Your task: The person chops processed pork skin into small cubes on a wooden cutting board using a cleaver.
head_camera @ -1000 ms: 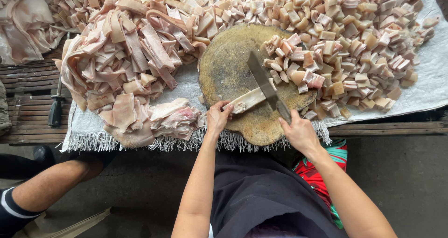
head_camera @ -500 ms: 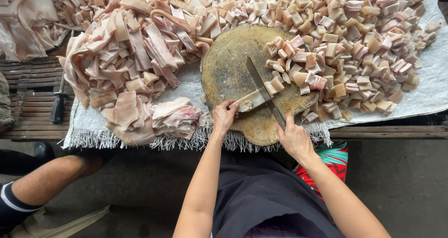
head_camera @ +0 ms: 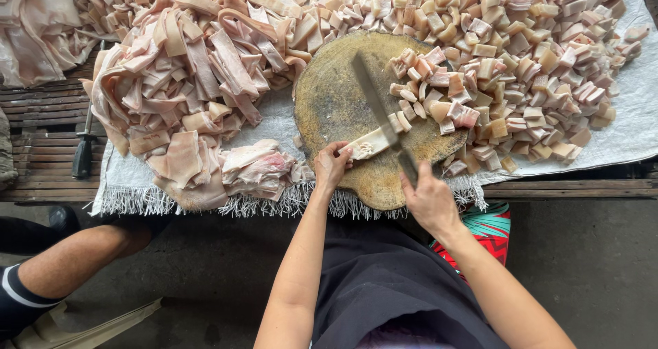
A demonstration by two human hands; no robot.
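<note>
Left hand (head_camera: 330,165) pinches pale meat strip (head_camera: 370,143) near chopping block (head_camera: 329,95) front edge; right hand (head_camera: 428,200) grips knife (head_camera: 377,109) across strip, block's left half bare

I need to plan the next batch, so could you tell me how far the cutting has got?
Done: a big pile of cut cubes. In hand: the left hand steadies a strip on the round board while the right hand works the knife. Left: a heap of uncut strips.

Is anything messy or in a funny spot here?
Cut cubes spill from the big pile onto the round chopping board, crowding its right side. A dark-handled tool lies alone on the slats, left of the cloth.
</note>
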